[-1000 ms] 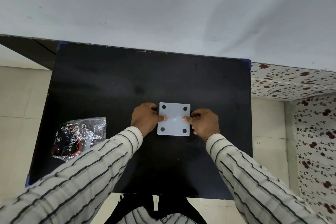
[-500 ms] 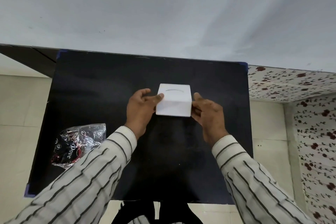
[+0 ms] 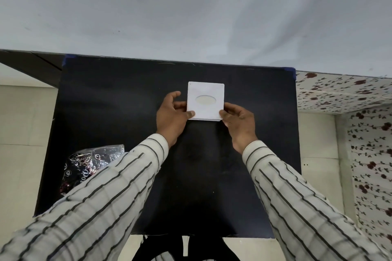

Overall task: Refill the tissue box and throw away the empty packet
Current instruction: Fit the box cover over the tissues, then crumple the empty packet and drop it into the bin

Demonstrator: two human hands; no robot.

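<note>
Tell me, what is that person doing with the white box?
A person is holding a white tissue box with both hands on a black table. The left hand and right hand grip its near corners, with the oval opening facing up. A crinkly plastic packet lies by the left sleeve, not thrown away yet.

Black square table [image 3: 118, 112], matte top, blue tape at the two far corners, far edge against a pale wall. White tissue box [image 3: 205, 100] stands on it just past centre toward 12 o'clock, oval opening facing up. Crinkled clear plastic packet [image 3: 89, 165] with dark print lies near the 8 o'clock edge, well apart from the box.
</note>
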